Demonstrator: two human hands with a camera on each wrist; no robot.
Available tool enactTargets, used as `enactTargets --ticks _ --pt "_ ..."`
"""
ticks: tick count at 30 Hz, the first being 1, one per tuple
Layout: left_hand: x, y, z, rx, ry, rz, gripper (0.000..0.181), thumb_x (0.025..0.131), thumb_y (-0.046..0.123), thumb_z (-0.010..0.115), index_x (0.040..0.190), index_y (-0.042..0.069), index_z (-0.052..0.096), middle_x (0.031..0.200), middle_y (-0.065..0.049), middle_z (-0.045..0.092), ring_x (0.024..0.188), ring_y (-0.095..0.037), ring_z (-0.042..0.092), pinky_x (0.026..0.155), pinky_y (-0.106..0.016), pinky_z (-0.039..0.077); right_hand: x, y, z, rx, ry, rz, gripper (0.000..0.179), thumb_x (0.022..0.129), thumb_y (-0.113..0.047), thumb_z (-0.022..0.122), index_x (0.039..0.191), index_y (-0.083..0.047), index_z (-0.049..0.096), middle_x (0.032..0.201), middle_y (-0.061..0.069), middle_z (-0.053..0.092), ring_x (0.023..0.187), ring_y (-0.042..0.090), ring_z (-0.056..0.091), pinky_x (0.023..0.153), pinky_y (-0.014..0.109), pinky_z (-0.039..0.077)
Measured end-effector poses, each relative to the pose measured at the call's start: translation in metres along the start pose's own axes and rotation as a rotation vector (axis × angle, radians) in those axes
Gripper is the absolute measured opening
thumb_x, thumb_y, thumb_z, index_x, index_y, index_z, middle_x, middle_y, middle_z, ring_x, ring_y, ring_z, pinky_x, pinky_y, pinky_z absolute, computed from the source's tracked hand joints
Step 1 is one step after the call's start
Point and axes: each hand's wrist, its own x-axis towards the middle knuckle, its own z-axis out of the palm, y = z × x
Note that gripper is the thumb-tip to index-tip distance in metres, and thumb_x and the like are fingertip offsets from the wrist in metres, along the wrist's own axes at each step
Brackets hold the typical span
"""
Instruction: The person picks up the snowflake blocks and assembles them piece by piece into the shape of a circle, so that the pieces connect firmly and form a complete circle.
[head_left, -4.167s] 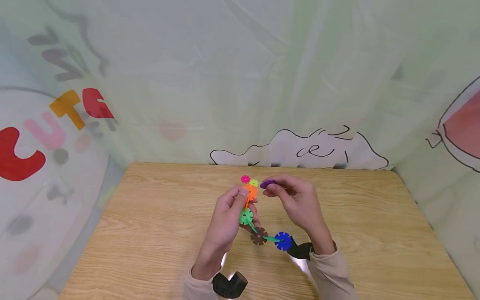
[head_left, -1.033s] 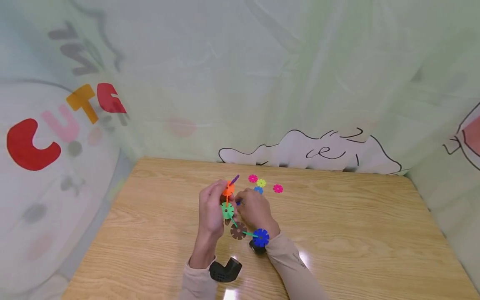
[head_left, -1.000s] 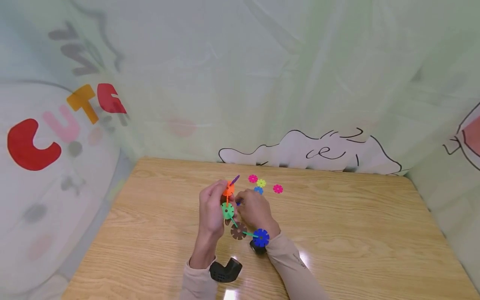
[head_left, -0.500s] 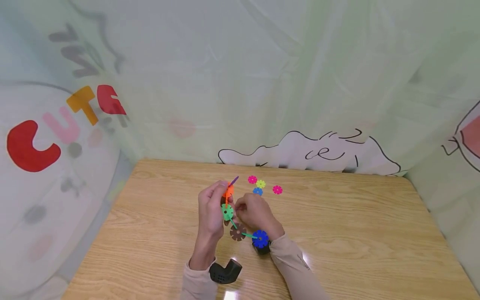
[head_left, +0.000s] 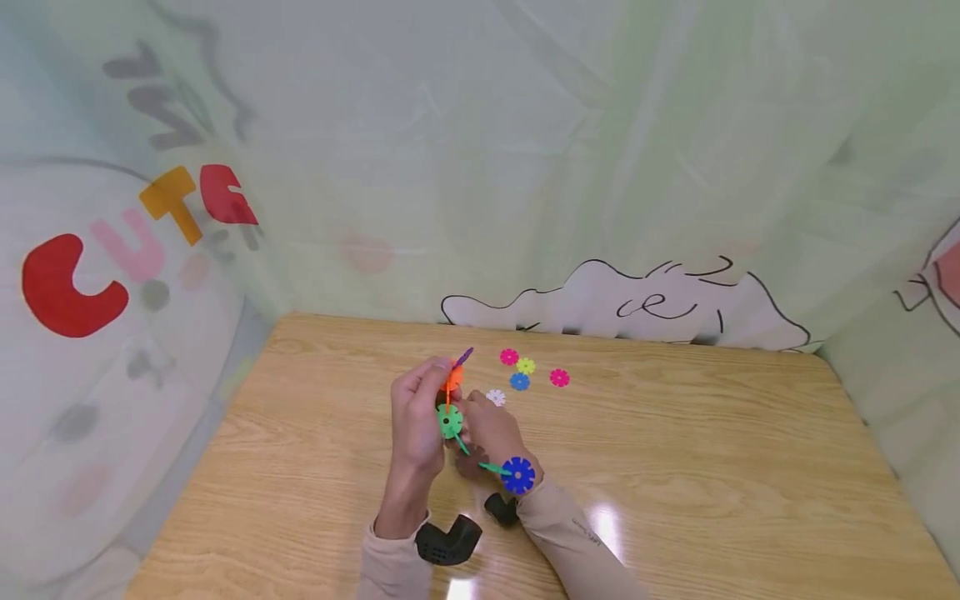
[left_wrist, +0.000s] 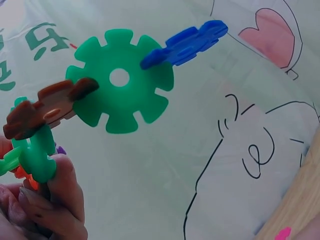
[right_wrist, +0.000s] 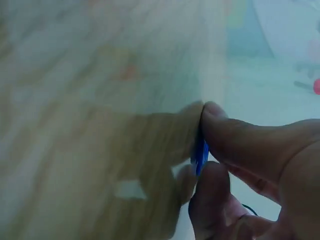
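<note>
My left hand (head_left: 417, 417) holds a chain of notched plastic snowflake discs by its upper part, near the orange disc (head_left: 454, 379). A purple disc (head_left: 465, 356) sticks up beyond the orange one. From there the chain runs down through a green disc (head_left: 450, 422) and a brown disc (head_left: 472, 462) to a dark blue disc (head_left: 517, 475). The left wrist view shows a bigger green disc (left_wrist: 100, 107) joining brown and blue. Low at the tabletop, my right hand (head_left: 491, 429) pinches a loose blue disc (right_wrist: 201, 154) between thumb and finger. The chain partly covers that hand in the head view.
Loose discs lie on the wooden table (head_left: 675, 467) beyond the right hand: a white disc (head_left: 496, 397), a light blue disc (head_left: 520, 381), a yellow disc (head_left: 526, 366) and two pink ones, one pink disc (head_left: 559, 377) farther right. A printed curtain (head_left: 525, 167) hangs behind.
The purple disc, earlier in my right hand, now sits on the chain by the orange disc. My right hand has gone down to the table and shifted slightly left, uncovering the white disc.
</note>
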Motion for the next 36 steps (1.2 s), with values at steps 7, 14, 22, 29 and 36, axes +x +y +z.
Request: enactTargets --ticks 7,14,22,29,36 --pt "-0.005 0.004 0.004 0.003 -0.035 -0.017 0.046 0.108 0.018 0.046 0.077 -0.015 0.042 0.050 0.002 0.049 0.034 -0.011 0.052 0.035 -0.023 0.047 -0.006 0.012 -0.011 0.191 -0.018 0.034 0.028 0.082 -0.008 0.090 0.099 -0.009 0.068 0.081 0.002 0.060 0.073 0.017 0.054 0.063 0.028 0.048" --pt "-0.009 0.008 0.003 0.005 -0.114 0.011 0.046 0.110 0.018 0.045 0.077 -0.015 0.042 0.051 0.005 0.053 0.035 -0.009 0.053 0.034 -0.024 0.048 -0.022 0.022 -0.062 0.665 0.065 -0.006 0.020 0.105 -0.007 0.065 0.121 0.002 0.073 0.097 0.016 0.076 0.082 0.024 0.076 0.075 0.031 0.067" --pt "-0.015 0.018 0.002 0.129 -0.304 0.156 0.042 0.110 0.011 0.041 0.073 -0.007 0.049 0.050 -0.008 0.049 0.035 -0.012 0.053 0.031 -0.032 0.047 -0.076 -0.002 -0.136 1.052 0.256 -0.160 0.033 0.108 -0.009 0.060 0.132 0.012 0.065 0.102 0.011 0.081 0.081 0.015 0.079 0.082 0.036 0.067" --pt "-0.023 0.026 0.005 0.181 -0.388 0.246 0.037 0.107 0.001 0.042 0.071 0.000 0.051 0.054 -0.019 0.045 0.036 -0.016 0.049 0.030 -0.027 0.042 -0.102 -0.019 -0.150 1.017 0.397 -0.349 0.022 0.103 0.005 0.063 0.120 0.016 0.069 0.090 0.000 0.079 0.066 0.013 0.074 0.066 0.032 0.067" --pt "-0.029 0.029 0.007 0.261 -0.446 0.343 0.035 0.104 -0.005 0.045 0.071 0.004 0.052 0.055 -0.012 0.046 0.044 -0.012 0.045 0.035 -0.021 0.037 -0.114 -0.021 -0.153 0.897 0.443 -0.382 0.019 0.100 0.007 0.065 0.117 0.012 0.072 0.086 -0.004 0.076 0.065 0.013 0.070 0.063 0.029 0.065"
